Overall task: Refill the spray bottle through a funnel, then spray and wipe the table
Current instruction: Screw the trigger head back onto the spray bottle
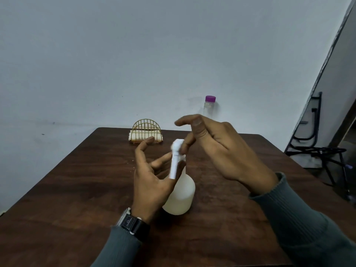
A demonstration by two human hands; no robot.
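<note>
- Where the lower edge cuts off the arms, we see a ribbed grey left sleeve (119,247) and right sleeve (300,224), the left wrist wearing a watch (133,224) on a black strap.
- Under them lies the table (77,189), dark brown with a smooth wood-grain top.
- The spray bottle (183,197) stands upright near the middle of the table; its body is round, milky and translucent, narrowing to a slim neck.
- Our left hand (152,182) is spread beside the neck, fingers fairly straight and apart, closed round nothing; its palm hides the bottle's left side.
- The white trigger head (177,147) tops the bottle, its long lever hanging down in front of the left fingers; the head is blurred and its nozzle is hard to make out.
- Our right hand (217,151) hovers above, fingers loosely bent, one fingertip against the head, gripping nothing.
- At the far edge sits a gold wire napkin holder (146,130), arch-shaped, with cream napkins (133,136) in it.
- Behind the right hand rises a clear bottle (209,106) with a purple cap (210,98); its lower part is hidden.
- Beyond is a plain pale wall (115,54), and at far right a black metal frame (316,147), partly cut off.
</note>
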